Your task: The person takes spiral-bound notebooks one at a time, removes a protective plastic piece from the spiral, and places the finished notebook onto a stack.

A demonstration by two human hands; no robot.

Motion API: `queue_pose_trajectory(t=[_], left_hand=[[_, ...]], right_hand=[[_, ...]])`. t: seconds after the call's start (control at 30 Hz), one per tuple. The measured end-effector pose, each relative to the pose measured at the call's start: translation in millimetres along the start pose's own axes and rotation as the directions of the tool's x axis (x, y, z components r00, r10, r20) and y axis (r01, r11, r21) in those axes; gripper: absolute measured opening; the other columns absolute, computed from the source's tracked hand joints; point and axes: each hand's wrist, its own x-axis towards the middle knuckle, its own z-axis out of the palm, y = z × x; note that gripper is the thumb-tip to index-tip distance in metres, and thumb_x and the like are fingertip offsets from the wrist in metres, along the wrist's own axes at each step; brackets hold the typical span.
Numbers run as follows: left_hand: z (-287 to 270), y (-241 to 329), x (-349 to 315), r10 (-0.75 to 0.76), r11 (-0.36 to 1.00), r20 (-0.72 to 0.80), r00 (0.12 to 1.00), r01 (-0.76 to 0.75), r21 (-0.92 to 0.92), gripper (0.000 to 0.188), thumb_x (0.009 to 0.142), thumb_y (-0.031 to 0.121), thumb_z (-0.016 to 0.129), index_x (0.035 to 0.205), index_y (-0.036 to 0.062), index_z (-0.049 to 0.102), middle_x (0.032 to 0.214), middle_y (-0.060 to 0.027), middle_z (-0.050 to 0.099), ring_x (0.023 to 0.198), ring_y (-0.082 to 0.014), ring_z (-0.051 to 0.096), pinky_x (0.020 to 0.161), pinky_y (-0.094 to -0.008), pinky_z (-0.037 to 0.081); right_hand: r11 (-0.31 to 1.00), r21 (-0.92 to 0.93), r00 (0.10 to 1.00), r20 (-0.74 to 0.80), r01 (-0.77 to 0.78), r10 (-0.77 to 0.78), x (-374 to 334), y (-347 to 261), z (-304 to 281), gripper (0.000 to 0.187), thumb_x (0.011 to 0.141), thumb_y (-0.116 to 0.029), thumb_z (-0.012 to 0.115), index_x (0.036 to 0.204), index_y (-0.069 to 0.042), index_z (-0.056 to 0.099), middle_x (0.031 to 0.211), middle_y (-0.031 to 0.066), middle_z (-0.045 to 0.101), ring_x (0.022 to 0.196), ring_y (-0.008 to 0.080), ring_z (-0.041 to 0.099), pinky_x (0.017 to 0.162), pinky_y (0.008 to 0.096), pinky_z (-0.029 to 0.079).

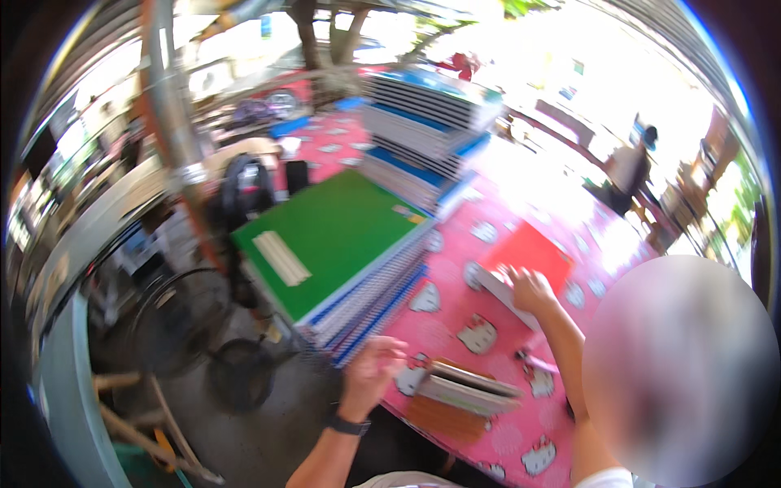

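My right hand reaches over the pink patterned tablecloth, its fingers closed on the edge of a white flat thing, blurred by motion. Just beyond it lies a flat red-orange sheet or cover. My left hand, with a dark band at the wrist, hovers by the table's near left edge. Its fingers are loosely bent and apart, and nothing shows in them. Close to that hand stands a stack of spiral notebooks with a green cover on top. Pale strips lie on this cover.
A taller pile of blue-covered notebooks rises behind the green stack. Nearer me are a brown flat piece and a pale-edged block. Pink-handled scissors lie right of them. Another person sits far right. A blurred patch hides the lower right.
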Motion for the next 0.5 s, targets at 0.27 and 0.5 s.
queue_pose_trajectory(t=[0.27,0.5], left_hand=[[9.5,-61.3,1.6,-0.019,0.966,0.005,1.000,0.017,0.259,0.024,0.078,0.003,0.057,0.102,0.0048,0.059,0.093,-0.0047,0.056,0.078,-0.0128,0.058,0.075,-0.0279,0.046],[7.6,-59.9,4.6,-0.005,0.980,0.014,1.000,0.002,0.201,0.021,0.079,0.003,0.056,0.100,0.0033,0.059,0.092,-0.0050,0.055,0.078,-0.0140,0.058,0.073,-0.0279,0.047]], right_hand=[[0.970,0.242,0.989,-0.148,0.035,0.001,44.8,-11.8,-11.6,0.051,0.067,-0.025,0.073,0.116,-0.017,0.058,0.112,0.0104,0.056,0.109,0.0297,0.052,0.087,0.0391,0.047],[0.949,0.291,0.982,-0.173,0.120,-0.071,63.6,-2.0,12.3,0.034,0.063,-0.021,0.071,0.097,-0.014,0.066,0.104,0.0117,0.057,0.099,0.0299,0.056,0.085,0.0393,0.048]])
